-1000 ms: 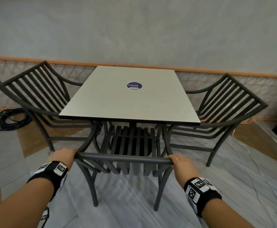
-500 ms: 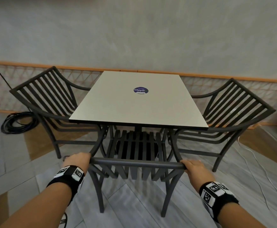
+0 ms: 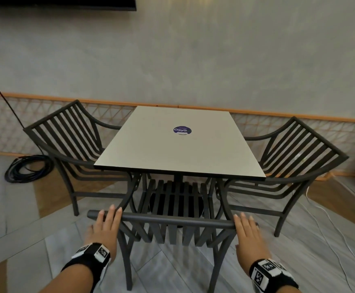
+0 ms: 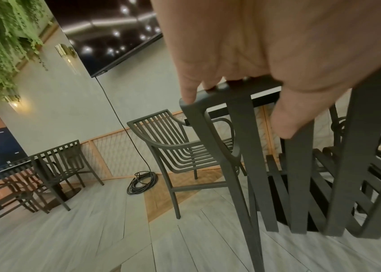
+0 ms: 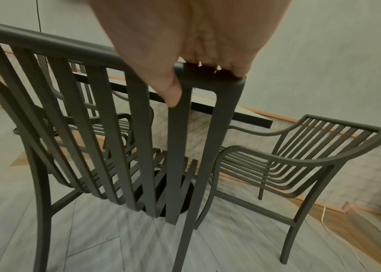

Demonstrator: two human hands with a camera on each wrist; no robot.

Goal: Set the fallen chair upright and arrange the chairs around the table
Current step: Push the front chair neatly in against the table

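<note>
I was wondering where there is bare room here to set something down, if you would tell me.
The pale square tabletop is bare apart from the round blue sticker near its middle. Grey floor planks lie open left of the near dark slatted chair. Under the table it is crowded: chair seats and arms meet round the pedestal.

The near chair (image 3: 173,220) looks like matt dark grey painted metal, and its rounded top rail under the fingers (image 3: 109,216) is smooth. The side chairs (image 3: 71,144) beyond the fingertips share that dull finish. The table (image 3: 172,155) ahead has a smooth pale satin top with a glossy round sticker (image 3: 182,130). The floor (image 3: 172,271) below the hands shows matt grey wood-grain planks.
</note>
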